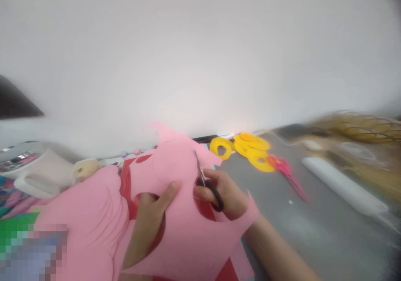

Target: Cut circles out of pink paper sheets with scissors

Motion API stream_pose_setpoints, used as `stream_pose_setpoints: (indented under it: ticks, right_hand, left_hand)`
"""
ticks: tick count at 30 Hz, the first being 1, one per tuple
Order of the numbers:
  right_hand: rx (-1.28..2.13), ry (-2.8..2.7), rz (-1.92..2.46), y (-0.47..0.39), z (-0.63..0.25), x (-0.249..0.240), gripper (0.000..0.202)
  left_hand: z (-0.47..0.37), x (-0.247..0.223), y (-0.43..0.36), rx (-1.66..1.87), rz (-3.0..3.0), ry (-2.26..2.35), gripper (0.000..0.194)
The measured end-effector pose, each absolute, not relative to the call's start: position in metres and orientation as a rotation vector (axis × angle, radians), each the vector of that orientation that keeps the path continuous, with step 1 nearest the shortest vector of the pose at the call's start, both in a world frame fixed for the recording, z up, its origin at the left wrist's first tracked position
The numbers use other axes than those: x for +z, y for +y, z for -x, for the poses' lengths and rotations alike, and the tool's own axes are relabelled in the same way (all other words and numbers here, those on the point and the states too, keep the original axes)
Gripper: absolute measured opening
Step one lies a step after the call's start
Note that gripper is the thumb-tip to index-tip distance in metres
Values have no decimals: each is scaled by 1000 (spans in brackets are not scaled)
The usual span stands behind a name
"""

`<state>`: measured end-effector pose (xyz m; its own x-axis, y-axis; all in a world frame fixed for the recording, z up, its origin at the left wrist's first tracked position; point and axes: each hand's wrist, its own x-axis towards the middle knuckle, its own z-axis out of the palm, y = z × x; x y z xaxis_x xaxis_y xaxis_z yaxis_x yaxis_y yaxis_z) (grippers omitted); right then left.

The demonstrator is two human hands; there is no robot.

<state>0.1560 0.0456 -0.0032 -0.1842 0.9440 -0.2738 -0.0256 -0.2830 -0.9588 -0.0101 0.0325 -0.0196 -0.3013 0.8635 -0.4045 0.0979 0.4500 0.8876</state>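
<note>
A large pink sheet with several round holes cut in it is held up in front of me. A faint circle outline shows on its upper part. My left hand comes up through one hole, its thumb pressed on the sheet just below that outline and its other fingers hidden underneath. My right hand grips black-handled scissors, fingers in the loops, blades pointing up beside the outlined circle. The sheet's lower right strip curves over my right wrist.
Overlapping pink cut pieces pile up at left, near a white mug. Red sheets show beneath. Yellow rings, pink scissors and a white roll lie on the grey table. A wall stands behind.
</note>
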Motion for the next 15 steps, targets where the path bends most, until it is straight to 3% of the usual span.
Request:
stream_pose_setpoints:
  ticks: [10, 15]
  right_hand:
    - [1542, -1242, 1249, 43, -164, -2, 13]
    - [1525, -1222, 1251, 42, -163, -4, 13]
  left_hand:
    - [6, -12, 26, 964, -826, 1567, 36]
    - [10, -13, 26, 910, -841, 1536, 43]
